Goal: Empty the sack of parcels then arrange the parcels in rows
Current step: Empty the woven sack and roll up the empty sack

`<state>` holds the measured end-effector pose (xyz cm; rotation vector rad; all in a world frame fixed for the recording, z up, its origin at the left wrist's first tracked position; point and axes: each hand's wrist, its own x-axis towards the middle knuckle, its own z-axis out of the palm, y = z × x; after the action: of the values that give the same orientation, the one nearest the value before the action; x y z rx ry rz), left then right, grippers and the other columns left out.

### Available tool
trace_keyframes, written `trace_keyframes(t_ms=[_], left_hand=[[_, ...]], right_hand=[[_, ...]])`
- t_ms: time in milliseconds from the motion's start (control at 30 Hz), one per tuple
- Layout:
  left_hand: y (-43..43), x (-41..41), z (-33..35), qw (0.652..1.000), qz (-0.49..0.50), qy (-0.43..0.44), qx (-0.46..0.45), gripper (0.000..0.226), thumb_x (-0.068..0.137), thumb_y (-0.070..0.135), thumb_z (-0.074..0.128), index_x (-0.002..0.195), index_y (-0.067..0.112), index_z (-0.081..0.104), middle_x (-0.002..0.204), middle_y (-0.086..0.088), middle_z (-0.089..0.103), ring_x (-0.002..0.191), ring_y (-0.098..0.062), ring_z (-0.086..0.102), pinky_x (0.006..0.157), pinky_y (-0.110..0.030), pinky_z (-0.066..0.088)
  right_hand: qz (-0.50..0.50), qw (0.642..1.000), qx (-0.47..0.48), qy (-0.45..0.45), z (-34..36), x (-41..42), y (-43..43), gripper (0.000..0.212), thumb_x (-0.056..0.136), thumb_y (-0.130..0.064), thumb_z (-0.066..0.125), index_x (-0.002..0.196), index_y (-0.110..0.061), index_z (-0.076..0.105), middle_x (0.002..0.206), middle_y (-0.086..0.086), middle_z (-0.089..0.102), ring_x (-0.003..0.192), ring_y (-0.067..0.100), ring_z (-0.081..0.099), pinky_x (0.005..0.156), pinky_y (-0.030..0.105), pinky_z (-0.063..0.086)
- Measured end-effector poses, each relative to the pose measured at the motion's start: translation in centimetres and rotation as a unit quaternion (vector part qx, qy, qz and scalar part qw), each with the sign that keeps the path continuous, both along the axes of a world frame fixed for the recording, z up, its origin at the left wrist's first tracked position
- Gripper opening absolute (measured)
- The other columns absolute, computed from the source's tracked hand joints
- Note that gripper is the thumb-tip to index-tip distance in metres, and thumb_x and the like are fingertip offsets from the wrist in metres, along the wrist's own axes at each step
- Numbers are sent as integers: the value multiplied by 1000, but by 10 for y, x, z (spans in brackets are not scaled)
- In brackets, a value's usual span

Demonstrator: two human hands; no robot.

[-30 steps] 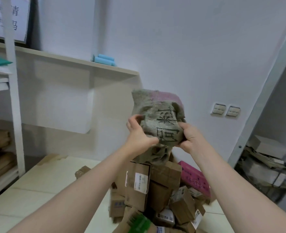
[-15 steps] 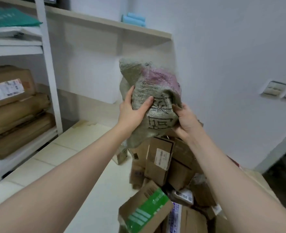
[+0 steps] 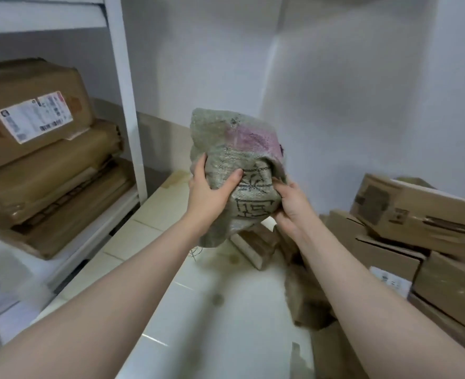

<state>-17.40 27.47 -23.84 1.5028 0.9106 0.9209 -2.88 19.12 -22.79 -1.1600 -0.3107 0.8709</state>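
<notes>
Head view showed left hand and right hand both gripping the bunched sack above scattered parcels.

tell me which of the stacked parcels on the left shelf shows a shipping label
The top parcel of the stack: a white label sits on its front face. The middle parcel and bottom parcel show only plain brown wrap.
</notes>
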Motion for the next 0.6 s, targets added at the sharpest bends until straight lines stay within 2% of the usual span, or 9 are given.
trace_keyframes(t_ms=[33, 100, 167, 233, 300, 367, 467, 600], left_hand=[[19, -5, -13, 1000, 5, 15, -11, 99, 74, 66, 70, 153, 35, 19, 157, 1, 27, 141, -17, 31, 114, -34, 28], [52, -13, -38, 998, 18, 57, -24, 98, 77, 65, 68, 154, 33, 16, 159, -4, 21, 144, -21, 26, 116, -37, 24], [79, -17, -65, 993, 30, 113, -27, 90, 83, 62, 63, 154, 36, 15, 159, -10, 11, 147, -25, 19, 117, -38, 18], [96, -20, -94, 985, 50, 165, 16, 81, 89, 55, 60, 154, 39, 14, 160, -13, -1, 149, -29, 9, 118, -36, 12], [111, -21, -122, 973, 57, 195, 111, 74, 93, 44, 58, 153, 43, 15, 161, -10, -8, 150, -30, 3, 117, -36, 9], [128, -18, -147, 957, 11, 215, 196, 62, 95, 40, 52, 150, 46, 23, 163, -3, -5, 150, -30, 1, 120, -48, 11], [157, -11, -175, 915, -39, 291, 277, 51, 97, 41, 41, 147, 47, 31, 164, 3, 9, 149, -33, 5, 114, -64, 19], [200, 4, -192, 886, 7, 359, 292, 58, 98, 31, 48, 149, 47, 24, 164, 5, 7, 148, -35, 8, 112, -67, 16]], right_hand=[[-10, 1000, -6, 18, -15, -5, 20, 27, 87, 3, 61, 114, 0, 60, 104, 23, 70, 94, 35, 70, 91, 52, 53], [-28, 998, -19, 53, -47, -12, 58, 35, 84, 1, 64, 119, 2, 59, 107, 28, 69, 98, 40, 68, 90, 58, 52], [-53, 995, -40, 75, -79, -20, 93, 36, 83, 0, 65, 119, 3, 59, 106, 29, 69, 99, 42, 68, 89, 60, 52], [-82, 989, -66, 101, -110, -24, 124, 29, 85, -1, 65, 114, 2, 62, 105, 27, 70, 97, 41, 69, 87, 58, 53], [-98, 981, -99, 134, -140, -26, 151, 29, 85, -5, 68, 113, -1, 63, 107, 25, 70, 95, 39, 70, 83, 58, 55], [-99, 975, -120, 161, -165, -28, 176, 35, 85, -10, 70, 118, -1, 61, 108, 22, 70, 93, 36, 71, 77, 57, 57], [-85, 974, -111, 175, -189, -26, 216, 40, 88, -15, 69, 123, 1, 58, 111, 20, 70, 94, 35, 71, 77, 53, 59], [-62, 982, -106, 145, -201, -17, 266, 52, 85, -32, 71, 125, -2, 56, 113, 18, 69, 96, 33, 71, 80, 52, 58]])
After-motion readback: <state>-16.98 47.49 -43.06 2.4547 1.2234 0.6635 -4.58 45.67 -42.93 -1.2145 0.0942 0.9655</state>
